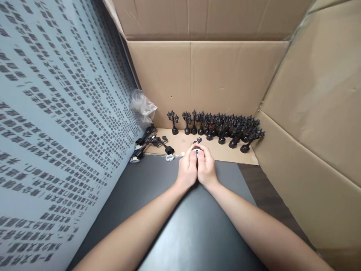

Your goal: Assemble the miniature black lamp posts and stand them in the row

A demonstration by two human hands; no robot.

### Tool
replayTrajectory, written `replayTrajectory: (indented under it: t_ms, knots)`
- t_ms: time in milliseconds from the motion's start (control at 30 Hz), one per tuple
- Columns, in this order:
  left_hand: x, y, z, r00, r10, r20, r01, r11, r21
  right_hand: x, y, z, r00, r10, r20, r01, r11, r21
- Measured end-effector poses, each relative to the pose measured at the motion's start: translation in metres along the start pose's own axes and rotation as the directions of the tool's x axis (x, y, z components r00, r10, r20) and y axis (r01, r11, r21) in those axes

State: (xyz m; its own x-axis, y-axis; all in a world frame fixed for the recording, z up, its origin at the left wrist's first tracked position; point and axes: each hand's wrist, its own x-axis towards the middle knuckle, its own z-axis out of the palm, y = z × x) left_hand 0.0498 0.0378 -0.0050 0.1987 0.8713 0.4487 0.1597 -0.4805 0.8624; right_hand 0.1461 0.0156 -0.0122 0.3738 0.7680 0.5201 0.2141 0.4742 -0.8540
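Observation:
My left hand (187,168) and my right hand (207,167) are pressed together in front of me, both closed around one small black model street lamp. Its lantern end (199,140) pokes out beyond my fingers, pointing away from me. Both thumbs push on a white round disc (197,150) at the near end of the lamp. My fingers hide most of the post. Left of my hands, a loose black lamp (169,149) lies on its side, with another white disc (169,158) beside it.
Several black model street lamps (222,140) stand in a cluster at the back right on a cardboard sheet (180,141). More lamps (145,145) lie at the left under a clear plastic bag (143,104). Cardboard walls (225,75) and a printed blue panel (56,113) enclose the dark mat (186,229).

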Motion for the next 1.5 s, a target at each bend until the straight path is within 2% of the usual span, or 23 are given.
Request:
replayTrajectory:
  t_ms: [467, 700, 1000, 1500]
  knots:
    - [0.004, 0.0, -0.004, 0.999, -0.036, -0.003, 0.037, 0.999, 0.019, 0.007, 0.006, -0.005, 0.988, 0.089, 0.128, -0.099, 0.992, 0.076]
    - [0.005, 0.003, -0.004, 0.999, -0.04, -0.006, 0.04, 0.996, 0.075, 0.007, 0.006, 0.0, 0.989, 0.084, 0.119, -0.099, 0.987, 0.128]
    - [0.001, 0.006, -0.004, 1.0, -0.017, -0.017, 0.019, 0.994, 0.11, 0.004, -0.003, 0.0, 0.994, 0.064, 0.089, -0.07, 0.995, 0.077]
    - [0.002, 0.005, -0.004, 0.999, -0.037, -0.003, 0.038, 0.999, 0.037, 0.005, 0.0, -0.002, 0.993, 0.055, 0.105, -0.064, 0.995, 0.08]
